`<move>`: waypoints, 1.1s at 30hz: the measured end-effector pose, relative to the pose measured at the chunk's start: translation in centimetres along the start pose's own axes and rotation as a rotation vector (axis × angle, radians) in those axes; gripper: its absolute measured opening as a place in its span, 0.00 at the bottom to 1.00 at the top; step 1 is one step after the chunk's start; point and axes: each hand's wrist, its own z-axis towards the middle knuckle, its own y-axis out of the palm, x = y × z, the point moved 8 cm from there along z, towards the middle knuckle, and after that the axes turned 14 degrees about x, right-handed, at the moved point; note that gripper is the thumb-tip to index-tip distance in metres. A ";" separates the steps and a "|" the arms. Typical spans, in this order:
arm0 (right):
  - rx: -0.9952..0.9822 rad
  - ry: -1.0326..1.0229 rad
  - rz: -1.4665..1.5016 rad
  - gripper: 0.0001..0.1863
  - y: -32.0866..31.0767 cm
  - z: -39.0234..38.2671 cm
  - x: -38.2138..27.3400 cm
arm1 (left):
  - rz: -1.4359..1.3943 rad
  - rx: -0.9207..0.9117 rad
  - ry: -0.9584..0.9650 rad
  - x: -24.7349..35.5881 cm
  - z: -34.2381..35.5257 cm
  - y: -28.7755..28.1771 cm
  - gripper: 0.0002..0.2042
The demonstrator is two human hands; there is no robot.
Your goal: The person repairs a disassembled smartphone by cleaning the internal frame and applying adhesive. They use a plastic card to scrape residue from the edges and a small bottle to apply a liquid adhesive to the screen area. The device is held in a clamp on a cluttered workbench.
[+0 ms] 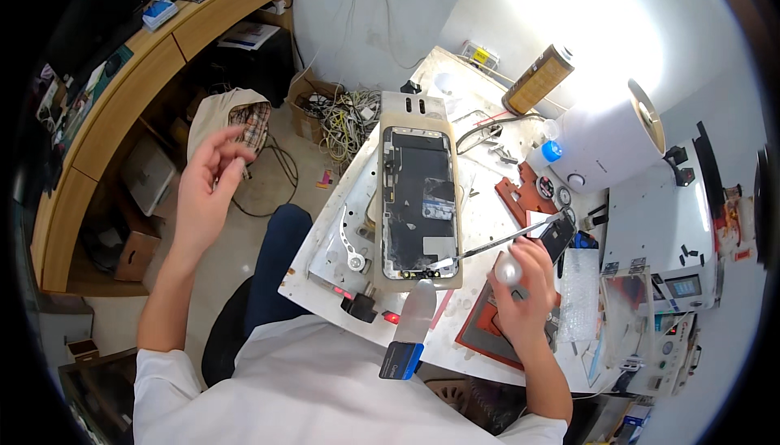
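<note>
My left hand (210, 189) is raised off the table's left side, fingers curled toward the thumb. Something tiny may be at its fingertips; I cannot make it out. My right hand (526, 287) is closed at the right of an opened phone screen assembly (416, 197). A slim metal tool (491, 242) runs from its fingers to the assembly's lower edge. A white round-ended object (508, 269) also shows in this hand, its kind unclear. The dark assembly lies on a beige metal holder (414, 105). Nearer me, a pry blade (416, 311) with a blue-and-black end points at the assembly.
A white worktable (325, 262) carries a brown spray can (539, 79), a blue-capped bottle (551, 151), a white cylindrical appliance (609, 140), red mats (520, 193) and bubble wrap (578, 295). Beyond its left edge lie tangled cables (349, 124) in a box. A curved wooden desk (122, 108) stands at left.
</note>
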 end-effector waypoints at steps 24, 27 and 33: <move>-0.175 -0.594 -0.361 0.18 -0.3 8.1 -13.7 | 0.796 -0.025 0.021 -24.7 -16.8 1.8 0.34; -0.180 -0.604 -0.372 0.19 -0.3 8.1 -13.9 | 0.807 -0.027 0.015 -24.7 -16.7 2.0 0.34; -0.203 -0.612 -0.391 0.18 -0.3 8.2 -14.0 | 0.813 -0.024 0.011 -24.7 -16.8 2.0 0.34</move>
